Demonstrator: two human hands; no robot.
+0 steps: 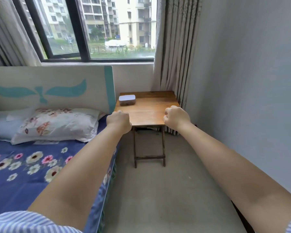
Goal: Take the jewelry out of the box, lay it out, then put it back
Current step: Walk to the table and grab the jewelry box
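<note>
one box (127, 100), pale lid shut, sits at the far left corner of the small wooden counter (149, 111), close to the edge beside the headboard (57, 84). no jewelry visible; count unknown until the lid is up. task judged not yet begun

two hands: left hand (119, 122) and right hand (176, 118), both curled into loose fists, holding nothing, raised over the near edge of the counter, well apart from the box

risks, as judged:
- box near the counter edge; a clumsy reach or lid pull could push it off toward the gap by the bed (23, 165)
- counter stands on thin folding legs; leaning on it could rock it and scatter small pieces
- small items may roll off onto the floor (158, 190) or into the curtain (173, 56) folds

other counts: one counter, one bed, two pillows (60, 123), one window (91, 27)
</note>
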